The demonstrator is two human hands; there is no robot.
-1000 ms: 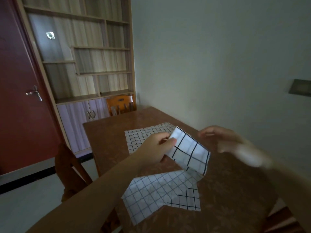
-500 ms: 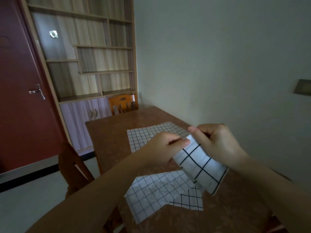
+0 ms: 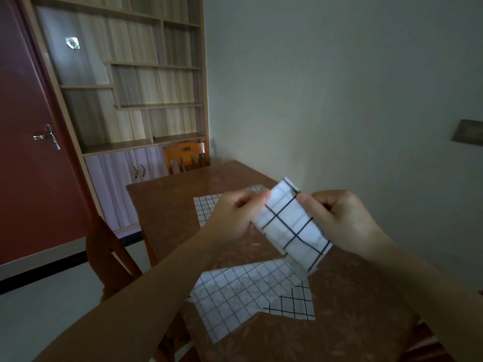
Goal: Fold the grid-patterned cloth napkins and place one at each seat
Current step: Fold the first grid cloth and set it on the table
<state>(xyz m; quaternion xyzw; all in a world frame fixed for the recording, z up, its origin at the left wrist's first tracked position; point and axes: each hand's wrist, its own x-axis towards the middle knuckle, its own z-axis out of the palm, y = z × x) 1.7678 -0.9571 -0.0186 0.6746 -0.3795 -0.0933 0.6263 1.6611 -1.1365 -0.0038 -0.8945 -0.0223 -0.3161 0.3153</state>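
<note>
A white napkin with a bold black grid [image 3: 292, 226] hangs folded in the air above the brown table [image 3: 167, 212]. My left hand [image 3: 235, 218] pinches its upper left edge and my right hand [image 3: 339, 218] pinches its upper right edge. Below them a fine-grid napkin [image 3: 235, 293] lies flat on the table, with a bold-grid napkin [image 3: 298, 304] partly under its right corner. Another fine-grid napkin [image 3: 206, 207] lies further back, mostly hidden behind my left hand.
One wooden chair [image 3: 187, 156] stands at the table's far end, a second chair [image 3: 109, 257] at its left side. A shelf unit with cupboards [image 3: 136, 100] and a red door [image 3: 31, 152] are behind. The wall runs along the table's right edge.
My right hand came in from the right and took hold of the bold-grid napkin's upper edge. Both hands then lifted it a little and turned it more upright.
</note>
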